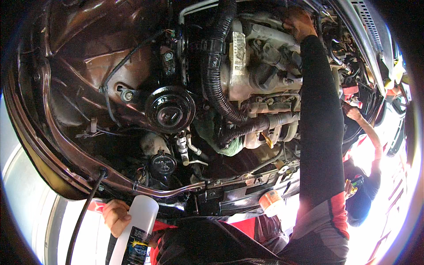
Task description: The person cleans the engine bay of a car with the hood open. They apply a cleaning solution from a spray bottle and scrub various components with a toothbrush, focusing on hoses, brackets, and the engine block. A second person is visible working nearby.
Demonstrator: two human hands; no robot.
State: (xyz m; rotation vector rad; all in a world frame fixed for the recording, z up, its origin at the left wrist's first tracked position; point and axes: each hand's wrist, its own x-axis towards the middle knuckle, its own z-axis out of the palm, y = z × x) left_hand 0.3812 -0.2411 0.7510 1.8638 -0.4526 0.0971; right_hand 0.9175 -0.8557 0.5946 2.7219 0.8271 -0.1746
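Observation:
Low on the left, my left hand [115,217] is closed around a white bottle [145,210] with a dark label, held tilted in front of the car's front edge. My right arm, in a black sleeve, stretches across the open engine bay. At the far side of the engine [247,81], my right hand [302,24] reaches down among the parts behind it. Shadow hides its fingertips and whatever they touch. A green cloth [232,148] is tucked beneath the hoses at the engine's near left.
Black corrugated hose [212,84] runs along the engine's left side. A round black part [170,110] and a reservoir cap [163,163] lie left of it. An orange-and-white tub [271,202] rests at the front edge. At right, a co-worker's hand [352,111] holds something red.

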